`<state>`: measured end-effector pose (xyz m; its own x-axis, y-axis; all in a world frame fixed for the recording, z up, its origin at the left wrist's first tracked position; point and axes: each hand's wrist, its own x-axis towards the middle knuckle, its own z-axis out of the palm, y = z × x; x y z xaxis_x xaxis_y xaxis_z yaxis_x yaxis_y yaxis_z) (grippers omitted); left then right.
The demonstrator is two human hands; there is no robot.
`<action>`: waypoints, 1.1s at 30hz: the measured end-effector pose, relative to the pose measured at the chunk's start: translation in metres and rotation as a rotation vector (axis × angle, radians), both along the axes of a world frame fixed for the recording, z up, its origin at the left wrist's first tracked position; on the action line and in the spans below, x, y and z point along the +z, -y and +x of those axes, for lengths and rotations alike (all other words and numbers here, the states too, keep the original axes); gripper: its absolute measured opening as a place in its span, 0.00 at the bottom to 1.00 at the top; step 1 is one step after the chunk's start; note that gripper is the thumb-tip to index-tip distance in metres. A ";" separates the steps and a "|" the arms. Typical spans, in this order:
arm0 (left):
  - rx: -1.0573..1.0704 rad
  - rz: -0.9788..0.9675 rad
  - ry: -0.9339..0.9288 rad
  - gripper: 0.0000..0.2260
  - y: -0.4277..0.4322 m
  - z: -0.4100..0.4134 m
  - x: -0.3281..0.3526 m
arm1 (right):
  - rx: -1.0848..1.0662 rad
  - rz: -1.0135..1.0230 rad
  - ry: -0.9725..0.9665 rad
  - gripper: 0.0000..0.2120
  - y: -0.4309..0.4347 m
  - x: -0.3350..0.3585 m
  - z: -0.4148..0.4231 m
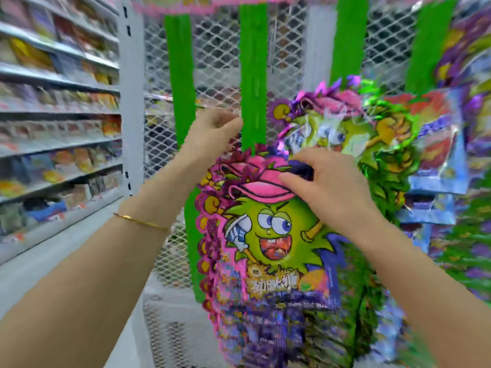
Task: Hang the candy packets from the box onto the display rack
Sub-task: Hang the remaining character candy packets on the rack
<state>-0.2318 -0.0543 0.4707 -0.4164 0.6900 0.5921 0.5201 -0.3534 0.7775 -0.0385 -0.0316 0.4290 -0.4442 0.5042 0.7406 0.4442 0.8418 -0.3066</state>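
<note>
- A person stands at a wire-mesh display rack (218,49) in a shop aisle, with both bare arms reaching forward. The view is blurred.
- The left hand (215,131) is raised with its fingers curled, pinching the edge of a green strip (253,75) that hangs down the mesh. This probably steadies the strip so its clip can take a packet.
- The right hand (326,189) grips the top of a candy packet (268,235), fingers curled over its upper edge and thumb in front. The top sits just under the strip's lower end, apparently to line up with it.
- The candy packet is large and shiny, printed with a green cartoon face in a pink cap. It hangs from the right hand in front of the rack. I cannot tell whether it is hooked on yet.
- Similar hung packets (372,134) are just to the right, with blue packets (438,144) beyond them.
- More green strips hang on the mesh, and the upper parts in view carry nothing.
- The box named in the task is not in view.
- The store shelves (66,107) on the left hold rows of goods too blurred to identify.
- A thin gold bracelet (138,221) sits on the left wrist.
</note>
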 end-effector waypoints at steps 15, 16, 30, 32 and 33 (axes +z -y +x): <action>-0.002 -0.204 0.075 0.23 -0.027 -0.011 0.060 | -0.292 0.276 -0.068 0.09 -0.035 0.068 -0.070; -0.004 -0.217 0.083 0.19 -0.027 -0.012 0.060 | -0.298 0.290 -0.063 0.09 -0.036 0.070 -0.072; -0.053 -0.101 -0.129 0.10 -0.017 -0.012 0.022 | -0.210 0.107 0.024 0.14 -0.051 0.050 -0.067; -0.014 -0.033 -0.262 0.11 -0.014 -0.011 0.007 | -0.191 0.089 0.000 0.16 -0.050 0.046 -0.066; 0.027 -0.011 -0.319 0.15 -0.012 -0.009 0.000 | -0.185 0.095 -0.012 0.17 -0.048 0.045 -0.065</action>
<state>-0.2406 -0.0427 0.4710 -0.2288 0.6882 0.6885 0.7476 -0.3288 0.5771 -0.1036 0.0164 0.4737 -0.3415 0.5035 0.7937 0.5905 0.7719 -0.2356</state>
